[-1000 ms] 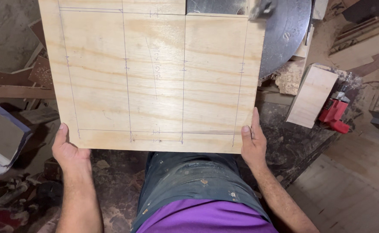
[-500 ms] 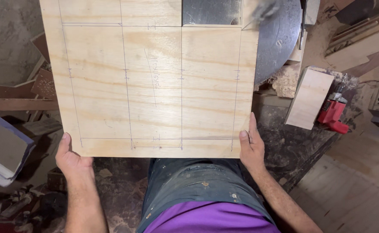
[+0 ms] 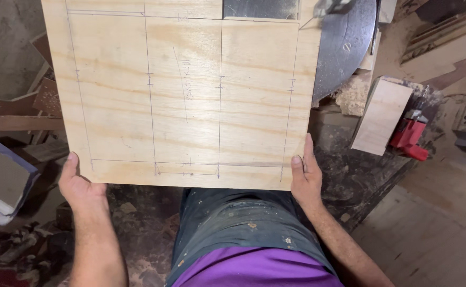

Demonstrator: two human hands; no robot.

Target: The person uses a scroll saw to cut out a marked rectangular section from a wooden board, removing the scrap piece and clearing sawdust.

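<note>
Plywood fills most of the view: a pale square plywood sheet (image 3: 182,90), ruled with pencil lines into columns and a border, lies flat on a round grey metal machine table (image 3: 344,48). Along the sheet's far edge a rectangular notch (image 3: 260,8) already stands open, showing the metal beneath, and a small metal guide part (image 3: 332,6) sits just past its right end; the blade itself is not clear to see.

Your left hand (image 3: 79,183) grips the near left corner, thumb on top and fingers curled under the edge. Your right hand (image 3: 304,175) clamps the near right corner the same way, thumb and one finger lying along the right edge, the rest hidden below.

To guide the sheet well, judging from this view, keep both hands at these near corners, well apart from the notch, and press the sheet flat so it cannot lift or chatter. Push evenly with both hands so the pencil line stays in line with the cut, and steer by small turns, never by force.

To the right, near the table, a light wooden block (image 3: 381,114) rests beside a red tool (image 3: 409,139). Offcuts litter the dark floor (image 3: 137,223).
</note>
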